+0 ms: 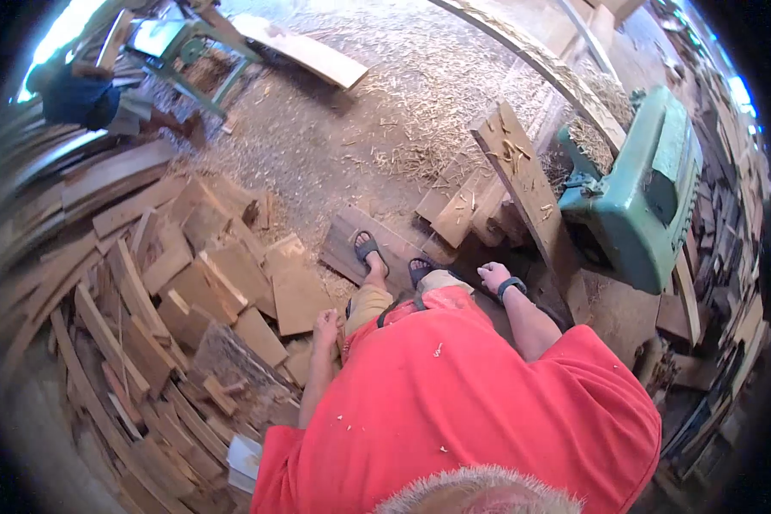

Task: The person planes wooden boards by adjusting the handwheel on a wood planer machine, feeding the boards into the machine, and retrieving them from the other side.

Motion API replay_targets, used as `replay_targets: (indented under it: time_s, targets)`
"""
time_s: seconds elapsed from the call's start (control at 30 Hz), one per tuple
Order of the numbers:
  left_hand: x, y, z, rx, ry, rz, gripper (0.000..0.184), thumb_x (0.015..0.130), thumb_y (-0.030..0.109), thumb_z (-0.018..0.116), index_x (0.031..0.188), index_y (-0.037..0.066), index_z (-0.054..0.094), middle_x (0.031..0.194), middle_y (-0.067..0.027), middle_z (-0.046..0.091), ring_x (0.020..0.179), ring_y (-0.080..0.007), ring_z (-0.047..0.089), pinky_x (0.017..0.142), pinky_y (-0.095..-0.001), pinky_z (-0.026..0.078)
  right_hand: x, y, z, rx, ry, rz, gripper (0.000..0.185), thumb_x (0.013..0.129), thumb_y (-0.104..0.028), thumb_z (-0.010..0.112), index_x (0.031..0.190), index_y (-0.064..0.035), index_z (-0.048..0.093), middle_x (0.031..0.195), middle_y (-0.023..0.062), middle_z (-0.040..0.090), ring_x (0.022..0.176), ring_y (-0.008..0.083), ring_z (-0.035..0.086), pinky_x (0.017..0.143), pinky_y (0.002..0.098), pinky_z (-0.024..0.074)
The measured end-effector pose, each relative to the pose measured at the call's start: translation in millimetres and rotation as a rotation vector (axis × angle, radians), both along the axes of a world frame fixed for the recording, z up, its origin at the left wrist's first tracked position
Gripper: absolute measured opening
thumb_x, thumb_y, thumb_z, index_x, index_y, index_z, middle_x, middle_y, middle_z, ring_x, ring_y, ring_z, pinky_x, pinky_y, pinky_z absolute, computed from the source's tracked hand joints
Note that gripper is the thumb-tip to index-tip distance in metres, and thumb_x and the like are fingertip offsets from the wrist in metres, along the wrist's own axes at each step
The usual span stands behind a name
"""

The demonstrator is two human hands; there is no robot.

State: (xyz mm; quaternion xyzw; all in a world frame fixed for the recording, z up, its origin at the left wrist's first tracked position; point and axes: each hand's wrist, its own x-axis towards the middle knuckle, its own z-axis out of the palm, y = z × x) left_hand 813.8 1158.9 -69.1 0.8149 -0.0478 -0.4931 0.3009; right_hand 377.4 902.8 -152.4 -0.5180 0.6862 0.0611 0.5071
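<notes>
One left hand (325, 325), grip partly curled, contents unclear, beside piled offcuts (298, 295); one right hand (493, 275), likewise, near leaning plank (529, 188). Obstructions: green machine (638, 201) right of plank, board (346, 244) underfoot, shavings (433, 128) across floor (304, 163).

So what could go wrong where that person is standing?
Three things, maybe. The open sandals leave toes bare, so a falling piece of wood could hurt them. The jumbled wood pieces lie beside the person's feet, so a step that way might cause a trip. And the bare left hand is close to those wood pieces, so brushing against a rough edge could leave a splinter.
</notes>
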Motion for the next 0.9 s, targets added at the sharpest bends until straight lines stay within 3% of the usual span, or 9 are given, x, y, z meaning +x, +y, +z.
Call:
replay_targets:
  time_s: [0.03,0.2,0.27,0.37,0.47,0.57,0.67,0.73,0.9]
  targets:
    - [20.5,-2.5,-27.0,-0.092,0.046,0.024,0.034,0.096,0.029,0.059,0.106,-0.003,0.059,0.092,-0.0101,0.067,0.072,-0.0149,0.065,0.063,-0.0285,0.053,5.2,-0.9,12.7,0.034,0.016,-0.053,0.032,0.091,-0.028,0.065,0.109,-0.0014,0.065,0.089,0.0101,0.069,0.069,0.0173,0.065,0.061,0.0314,0.0524]
    - [107.7,-61.5,-42.3,-0.063,-0.038,-0.121,0.034,0.096,0.028,0.058,0.109,-0.004,0.058,0.095,-0.0108,0.068,0.073,-0.0170,0.066,0.064,-0.0293,0.053,50.4,-10.4,31.7,0.046,0.059,-0.148,0.033,0.091,-0.028,0.063,0.109,-0.0010,0.066,0.089,0.0106,0.069,0.069,0.0180,0.066,0.055,0.0309,0.0513]
    - [141.4,-82.1,-47.8,-0.073,-0.032,-0.108,0.034,0.096,0.028,0.058,0.110,-0.004,0.058,0.096,-0.0113,0.068,0.074,-0.0176,0.067,0.065,-0.0296,0.053,81.2,-21.2,36.2,0.052,0.071,-0.175,0.033,0.090,-0.027,0.063,0.110,-0.0003,0.066,0.089,0.0109,0.069,0.071,0.0181,0.066,0.059,0.0312,0.0527]
    - [190.2,-112.3,-56.5,-0.067,-0.025,-0.176,0.036,0.096,0.030,0.056,0.112,-0.003,0.059,0.098,-0.0127,0.068,0.076,-0.0180,0.067,0.066,-0.0303,0.052,127.4,-38.9,26.8,-0.194,-0.078,-0.101,0.034,0.089,-0.026,0.064,0.109,0.0019,0.067,0.095,0.0128,0.070,0.082,0.0195,0.068,0.072,0.0323,0.0543]
    - [227.3,-146.2,-69.1,-0.062,-0.001,-0.260,0.038,0.096,0.032,0.054,0.114,-0.002,0.059,0.099,-0.0130,0.069,0.078,-0.0179,0.067,0.064,-0.0298,0.051,174.3,-61.0,55.8,-0.267,-0.039,-0.020,0.039,0.088,-0.029,0.064,0.110,0.0027,0.066,0.106,0.0199,0.069,0.098,0.0293,0.066,0.089,0.0373,0.0501]
    - [251.9,-181.3,-72.9,-0.060,-0.020,-0.276,0.038,0.096,0.034,0.054,0.108,-0.002,0.060,0.097,-0.0106,0.069,0.080,-0.0177,0.067,0.062,-0.0295,0.049,215.7,-88.2,94.2,-0.279,-0.005,-0.056,0.039,0.088,-0.029,0.063,0.111,0.0028,0.065,0.105,0.0199,0.069,0.098,0.0290,0.067,0.089,0.0368,0.0505]
    - [259.5,-218.2,-70.1,-0.049,0.029,-0.341,0.030,0.098,0.031,0.053,0.109,0.004,0.059,0.095,-0.0061,0.067,0.074,-0.0106,0.064,0.054,-0.0235,0.046,244.0,-119.0,116.5,-0.288,-0.145,-0.177,0.039,0.090,-0.027,0.063,0.114,0.0034,0.063,0.105,0.0201,0.069,0.100,0.0279,0.066,0.089,0.0358,0.0507]
    - [257.8,-237.4,-79.7,-0.068,0.022,-0.319,0.030,0.098,0.032,0.054,0.108,0.004,0.060,0.093,-0.0060,0.067,0.073,-0.0116,0.064,0.054,-0.0242,0.046,260.8,-145.2,126.0,-0.304,-0.204,-0.182,0.037,0.091,-0.024,0.062,0.116,0.0039,0.062,0.106,0.0192,0.069,0.102,0.0266,0.066,0.090,0.0352,0.0506]
    - [259.1,-296.6,-112.6,-0.159,-0.042,-0.331,0.032,0.096,0.033,0.055,0.107,0.003,0.060,0.090,-0.0059,0.067,0.072,-0.0146,0.065,0.056,-0.0274,0.048,273.8,-209.2,14.9,-0.333,-0.191,-0.070,0.038,0.091,-0.028,0.062,0.116,0.0008,0.062,0.107,0.0186,0.068,0.099,0.0292,0.065,0.088,0.0383,0.0502]
